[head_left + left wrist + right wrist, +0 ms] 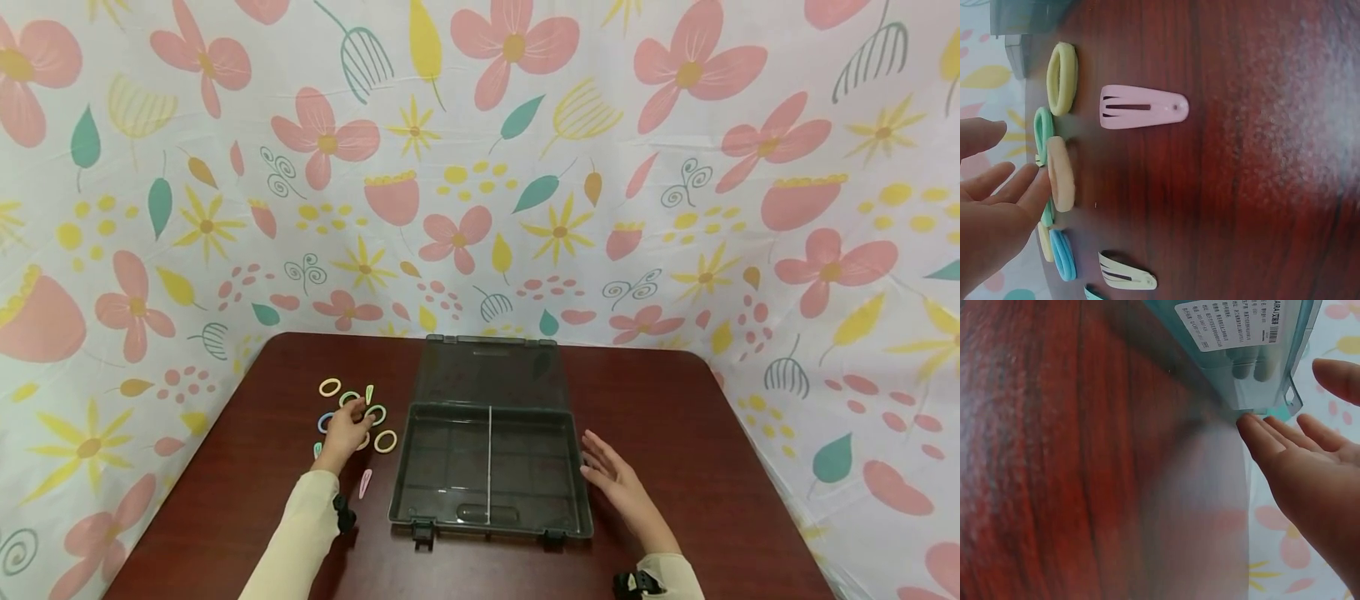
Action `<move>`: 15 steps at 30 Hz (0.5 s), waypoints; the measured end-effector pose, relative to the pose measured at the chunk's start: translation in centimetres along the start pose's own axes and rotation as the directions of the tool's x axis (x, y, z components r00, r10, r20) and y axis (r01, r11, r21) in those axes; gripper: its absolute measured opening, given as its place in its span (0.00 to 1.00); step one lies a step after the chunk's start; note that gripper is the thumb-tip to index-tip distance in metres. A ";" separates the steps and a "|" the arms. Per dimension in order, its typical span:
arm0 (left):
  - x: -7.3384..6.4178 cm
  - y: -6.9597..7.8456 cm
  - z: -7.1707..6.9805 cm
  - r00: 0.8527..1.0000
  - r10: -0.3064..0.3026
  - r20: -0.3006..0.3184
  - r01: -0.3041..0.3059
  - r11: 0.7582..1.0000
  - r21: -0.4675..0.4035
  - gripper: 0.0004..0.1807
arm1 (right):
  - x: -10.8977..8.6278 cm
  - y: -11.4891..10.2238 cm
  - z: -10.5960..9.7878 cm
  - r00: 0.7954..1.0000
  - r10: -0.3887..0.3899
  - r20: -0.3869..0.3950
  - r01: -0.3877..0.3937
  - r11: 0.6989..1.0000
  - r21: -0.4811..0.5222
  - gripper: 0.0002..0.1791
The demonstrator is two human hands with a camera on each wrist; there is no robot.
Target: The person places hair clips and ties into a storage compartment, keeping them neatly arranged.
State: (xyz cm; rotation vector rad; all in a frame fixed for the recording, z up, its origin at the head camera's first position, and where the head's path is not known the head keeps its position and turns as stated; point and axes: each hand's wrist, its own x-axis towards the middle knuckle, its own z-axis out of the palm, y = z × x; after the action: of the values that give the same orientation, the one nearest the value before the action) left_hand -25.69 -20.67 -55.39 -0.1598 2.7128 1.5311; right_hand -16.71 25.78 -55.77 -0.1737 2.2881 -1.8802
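My left hand [347, 433] reaches low over a loose group of hair ties and snap hair clips, its thumb and fingers apart. Close to its fingertips lie a green hair tie [376, 414] and a green hair clip [370, 393]. In the left wrist view, a peach hair tie [1062, 175] overlaps the fingertips. A pink hair clip [1154, 109] lies nearer my body. My right hand [618, 483], fingers extended, is at the right side of a dark see-through plastic box [399, 475]. In the right wrist view, its fingertips are right at the box's corner.
The box's lid [491, 375] is folded back toward the floral curtain [480, 167]. A white divider [490, 467] splits the box into two compartments. Around the left hand are a blue hair tie [1063, 255], a yellow hair tie [1062, 78] and a pale hair clip [1127, 274].
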 end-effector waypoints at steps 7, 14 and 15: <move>0.5 -0.4 0.1 1.000 -0.028 -0.003 0.028 0.999 -0.020 0.25 | 0.1 0.2 0.2 0.999 0.038 0.030 -0.039 0.999 0.008 0.34; 1.0 -1.0 0.2 0.997 -0.073 -0.026 0.073 0.997 -0.001 0.21 | 0.1 0.2 0.3 0.994 0.105 0.035 -0.106 0.994 0.027 0.33; 1.1 -1.1 0.2 0.996 -0.078 -0.031 0.078 0.997 0.005 0.21 | 0.1 0.3 0.3 0.994 0.107 0.040 -0.108 0.994 0.029 0.33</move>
State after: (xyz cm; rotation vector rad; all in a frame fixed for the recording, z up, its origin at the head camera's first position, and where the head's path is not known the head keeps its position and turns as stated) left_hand -26.68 -21.10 -56.48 -0.2874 2.6994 1.5114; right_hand -16.75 25.49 -56.09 -0.0801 2.1959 -1.8421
